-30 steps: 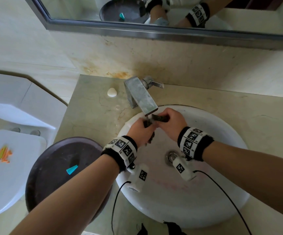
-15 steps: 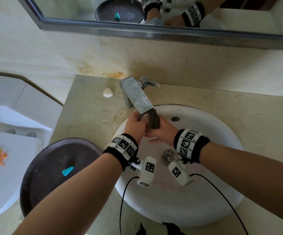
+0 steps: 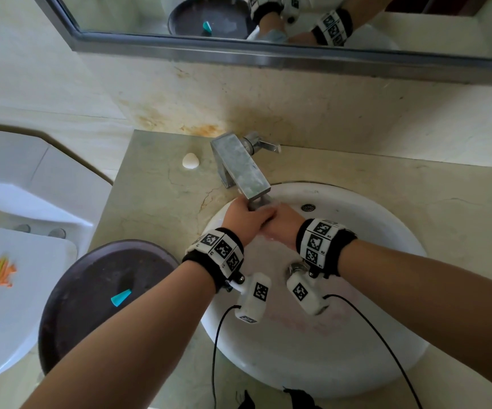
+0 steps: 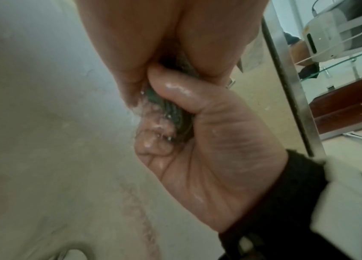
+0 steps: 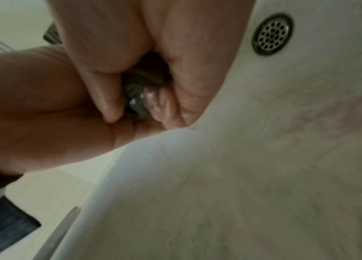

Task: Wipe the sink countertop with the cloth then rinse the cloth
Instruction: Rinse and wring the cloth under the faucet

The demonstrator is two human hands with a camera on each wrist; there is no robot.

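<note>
A small, wet, dark cloth [image 3: 256, 203] is bunched between my two hands right under the spout of the square metal faucet [image 3: 239, 169], over the white sink basin [image 3: 357, 290]. My left hand [image 3: 249, 216] and right hand [image 3: 283, 224] are pressed together, both with fingers curled round the cloth. In the left wrist view the cloth [image 4: 176, 116] shows dark green and dripping between wet fingers. The right wrist view has the cloth [image 5: 138, 100] mostly hidden inside the fists. The beige stone countertop [image 3: 156, 196] surrounds the basin.
A white soap piece [image 3: 190, 161] lies on the counter left of the faucet, whose lever [image 3: 264, 144] points right. A dark round lid [image 3: 97, 290] with a teal scrap [image 3: 121, 298] stands low left, beside a white toilet [image 3: 8, 290]. Overflow hole [image 3: 307, 207] and drain [image 3: 296, 267] are in the basin.
Both hands have moved up and back to sit right under the spout. The cloth, first stretched between them, is now squeezed into a bunch inside both fists.
</note>
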